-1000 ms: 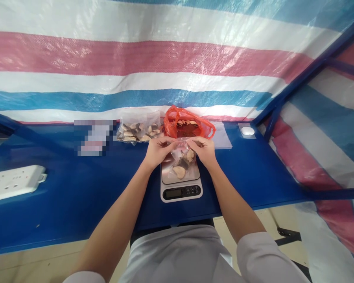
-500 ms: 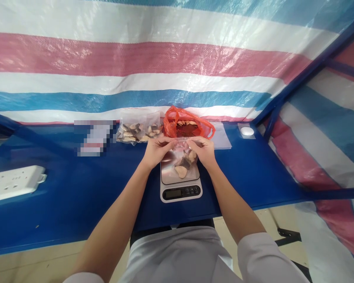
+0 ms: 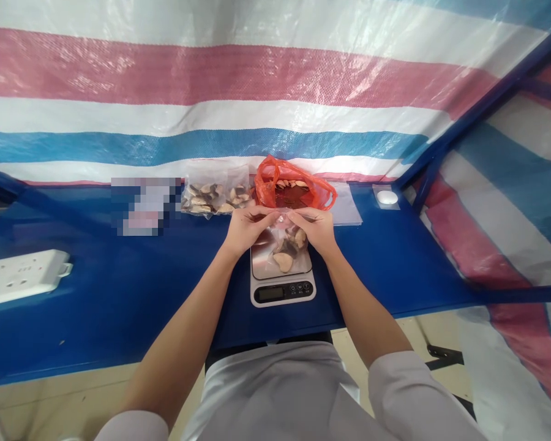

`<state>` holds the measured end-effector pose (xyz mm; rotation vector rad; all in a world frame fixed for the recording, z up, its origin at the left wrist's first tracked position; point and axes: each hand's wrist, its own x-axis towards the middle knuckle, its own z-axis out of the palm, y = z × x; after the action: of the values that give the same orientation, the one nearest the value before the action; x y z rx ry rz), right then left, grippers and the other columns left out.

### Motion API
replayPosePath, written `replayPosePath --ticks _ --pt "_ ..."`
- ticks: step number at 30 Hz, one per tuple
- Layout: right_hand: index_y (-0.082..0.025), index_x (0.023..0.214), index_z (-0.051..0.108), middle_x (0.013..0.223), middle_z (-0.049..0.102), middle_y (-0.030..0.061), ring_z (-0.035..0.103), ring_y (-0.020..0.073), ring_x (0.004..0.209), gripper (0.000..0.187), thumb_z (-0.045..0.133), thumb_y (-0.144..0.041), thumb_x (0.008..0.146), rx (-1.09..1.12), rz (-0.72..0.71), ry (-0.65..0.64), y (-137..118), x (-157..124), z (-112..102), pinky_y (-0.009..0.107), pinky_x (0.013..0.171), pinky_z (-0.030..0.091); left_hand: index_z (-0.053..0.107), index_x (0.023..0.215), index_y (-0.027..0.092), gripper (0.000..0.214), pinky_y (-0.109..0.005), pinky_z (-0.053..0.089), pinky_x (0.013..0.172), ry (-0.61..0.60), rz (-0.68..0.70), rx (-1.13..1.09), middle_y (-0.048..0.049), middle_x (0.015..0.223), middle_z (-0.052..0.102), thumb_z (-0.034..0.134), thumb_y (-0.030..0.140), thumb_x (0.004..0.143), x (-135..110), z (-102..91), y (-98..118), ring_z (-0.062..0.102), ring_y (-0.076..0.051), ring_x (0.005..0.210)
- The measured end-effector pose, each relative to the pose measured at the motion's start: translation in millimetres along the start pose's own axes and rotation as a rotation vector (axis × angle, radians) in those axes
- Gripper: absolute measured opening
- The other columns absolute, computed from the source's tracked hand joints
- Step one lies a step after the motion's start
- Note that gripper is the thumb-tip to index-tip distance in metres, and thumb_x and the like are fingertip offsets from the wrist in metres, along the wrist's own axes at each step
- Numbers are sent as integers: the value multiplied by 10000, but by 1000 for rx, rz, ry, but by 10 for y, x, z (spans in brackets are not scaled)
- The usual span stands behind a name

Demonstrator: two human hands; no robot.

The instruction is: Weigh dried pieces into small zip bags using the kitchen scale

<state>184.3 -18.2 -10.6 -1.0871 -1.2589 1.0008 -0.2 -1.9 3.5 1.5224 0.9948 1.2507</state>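
Observation:
Both hands pinch the top edge of a small clear plastic bag [image 3: 287, 244] holding a few brown and tan slices. My left hand [image 3: 247, 228] grips the bag's left end and my right hand [image 3: 316, 228] grips its right end, fingertips close together. The bag hangs over the steel platform of a small white kitchen scale [image 3: 282, 285] on the blue table. Just behind the hands sits an open red plastic bag [image 3: 294, 190] with more slices inside.
A filled clear bag of slices [image 3: 215, 197] lies to the left of the red bag, and flat empty clear bags [image 3: 346, 205] lie to its right. A white power strip [image 3: 21, 277] sits far left. A small white round object [image 3: 386, 197] rests near the blue frame post at the right.
My hands have drawn closer together along the bag's top edge. The view has tipped slightly, so everything sits a little higher in the frame.

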Motion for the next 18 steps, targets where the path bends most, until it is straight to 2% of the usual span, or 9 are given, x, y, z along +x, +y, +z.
replayPosePath --ticks 3,8,13,18 --pt "-219 809 798 767 785 26 722 180 635 306 796 -519 745 24 -8 -33 -1 6 -37 299 624 607 821 803 178 353 -304 561 705 21 19 3 -71 807 792 842 513 693 10 -32 -31 692 -182 699" --pt "-207 793 796 772 792 26 732 186 643 335 823 -529 705 91 2 18 -38 22 -50 321 648 628 815 804 165 331 -275 532 665 41 35 -33 -57 785 774 843 481 709 30 -82 -88 661 -149 666" --pt "-213 772 799 759 788 23 726 191 636 329 821 -532 695 84 33 26 -42 9 10 326 629 625 825 881 167 325 -291 559 752 -12 22 -44 -82 887 801 841 448 718 11 -35 -36 709 -181 765" --pt "-218 814 806 762 788 19 730 182 658 309 795 -517 737 29 -13 -22 10 5 -4 314 663 619 823 843 155 335 -303 570 728 26 36 20 -84 851 800 814 469 725 -2 -12 -13 717 -206 767"
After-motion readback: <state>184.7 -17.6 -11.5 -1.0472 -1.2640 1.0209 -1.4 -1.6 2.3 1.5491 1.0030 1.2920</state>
